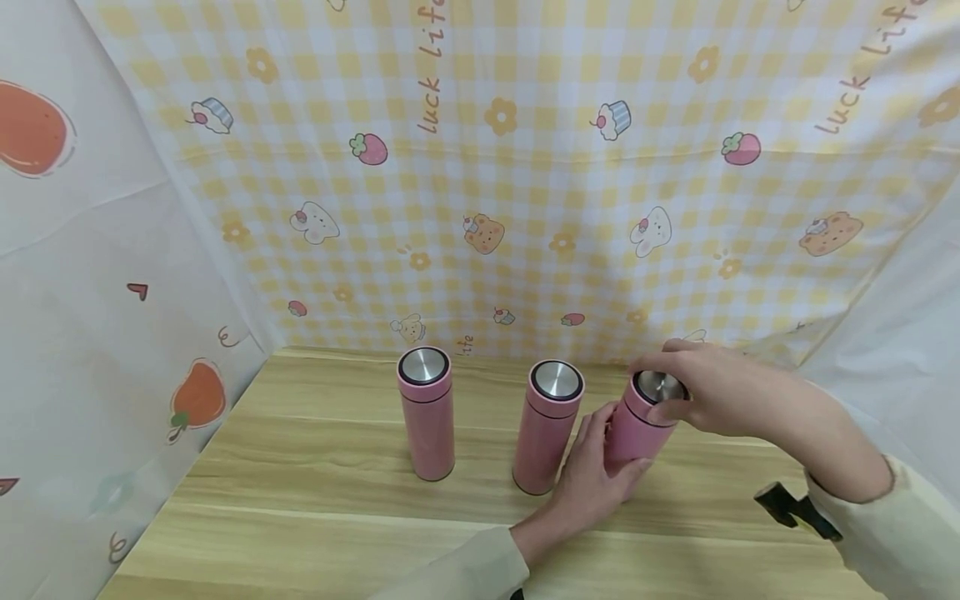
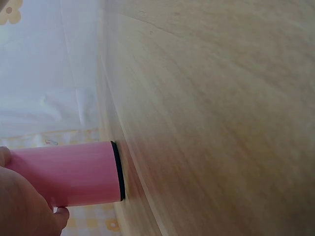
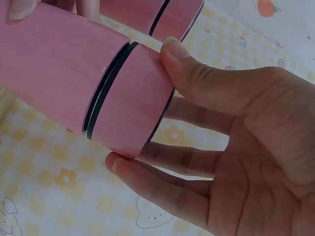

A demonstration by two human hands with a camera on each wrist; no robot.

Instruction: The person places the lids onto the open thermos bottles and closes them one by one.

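The rightmost of three pink thermos bottles point(image 1: 628, 439) stands on the table with both hands on it. Around its body curl the fingers of my left hand point(image 1: 587, 482), seen at the edge of the left wrist view, where the dark base of the thermos point(image 2: 74, 172) meets the wood. My right hand point(image 1: 723, 387) grips the steel-topped lid point(image 1: 660, 386) from above. In the right wrist view, thumb and fingers pinch the side of the lid point(image 3: 135, 98), and a dark ring with a thin gap shows between lid and body.
A second pink thermos point(image 1: 542, 433) stands just left of my left hand, and a third thermos point(image 1: 430, 425) farther left, both upright with lids on. Behind the wooden table point(image 1: 300, 467) hangs a yellow checked cloth point(image 1: 540, 183). White printed cloth point(image 1: 82, 333) hangs at the left.
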